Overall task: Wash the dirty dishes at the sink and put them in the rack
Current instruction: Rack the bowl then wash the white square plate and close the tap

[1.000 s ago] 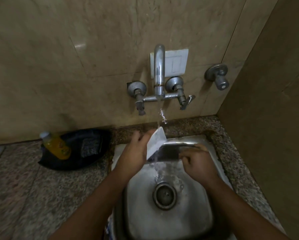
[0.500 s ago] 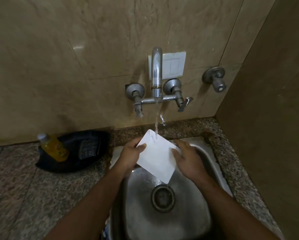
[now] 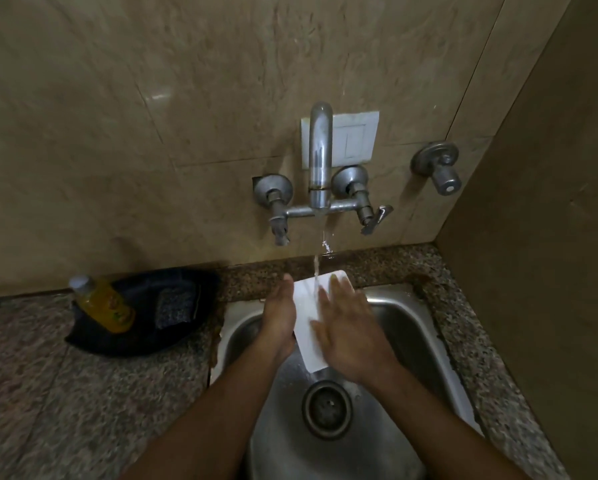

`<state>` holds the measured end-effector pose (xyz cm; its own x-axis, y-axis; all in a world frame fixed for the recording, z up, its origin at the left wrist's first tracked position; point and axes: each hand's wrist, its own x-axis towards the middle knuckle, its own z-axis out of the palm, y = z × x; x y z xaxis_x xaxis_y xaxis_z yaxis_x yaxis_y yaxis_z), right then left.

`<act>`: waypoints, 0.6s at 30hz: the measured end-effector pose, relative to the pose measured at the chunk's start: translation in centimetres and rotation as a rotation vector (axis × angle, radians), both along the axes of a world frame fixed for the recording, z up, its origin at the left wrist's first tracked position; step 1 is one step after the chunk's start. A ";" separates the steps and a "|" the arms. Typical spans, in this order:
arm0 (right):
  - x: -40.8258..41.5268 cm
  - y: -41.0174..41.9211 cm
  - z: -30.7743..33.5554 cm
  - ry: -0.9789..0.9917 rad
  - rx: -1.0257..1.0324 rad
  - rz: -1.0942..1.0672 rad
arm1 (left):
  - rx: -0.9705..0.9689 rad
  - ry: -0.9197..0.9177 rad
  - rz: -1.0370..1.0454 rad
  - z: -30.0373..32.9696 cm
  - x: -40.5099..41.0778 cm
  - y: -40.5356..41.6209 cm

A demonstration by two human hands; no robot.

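The white plate is being held along its left edge by the left hand. The thumb and fingers appear to be curled around that edge, although the fingers under the plate are hidden. The right hand is lying flat on the upper face with straight fingers, gripping nothing, probably so that the surface is being rubbed while the other hand is keeping it steady.

The plate is being kept tilted over the steel sink, far end higher and right under the water stream. This way the water is running down the face and falling toward the drain and not on the worktop. The tap on the wall is being left open for the rinsing.

On the worktop to the left, well apart from the sink, a black tray is carrying a yellow soap bottle and a scrub pad, within easy reach of the left arm. No rack is being shown in this view, so the putting away is judged as not yet begun.
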<state>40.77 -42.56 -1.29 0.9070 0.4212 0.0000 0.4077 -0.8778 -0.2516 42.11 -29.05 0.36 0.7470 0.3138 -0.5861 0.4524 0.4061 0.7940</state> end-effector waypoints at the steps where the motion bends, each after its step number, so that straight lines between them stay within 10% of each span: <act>1: -0.2 0.5 -0.3 0.030 -0.007 0.060 | 0.014 0.003 -0.011 0.2 0.1 -0.1; 5: -1.1 0.6 0.1 0.088 0.069 0.345 | 0.078 0.023 -0.055 0.7 0.4 -0.1; 18: -0.3 0.2 1.4 0.056 0.115 0.266 | 0.157 0.033 -0.146 1.4 0.9 -0.3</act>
<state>40.47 -42.34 0.09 0.7648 0.6441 0.0140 0.6019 -0.7067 -0.3719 43.00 -29.36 1.72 0.7725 0.2929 -0.5635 0.5242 0.2068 0.8261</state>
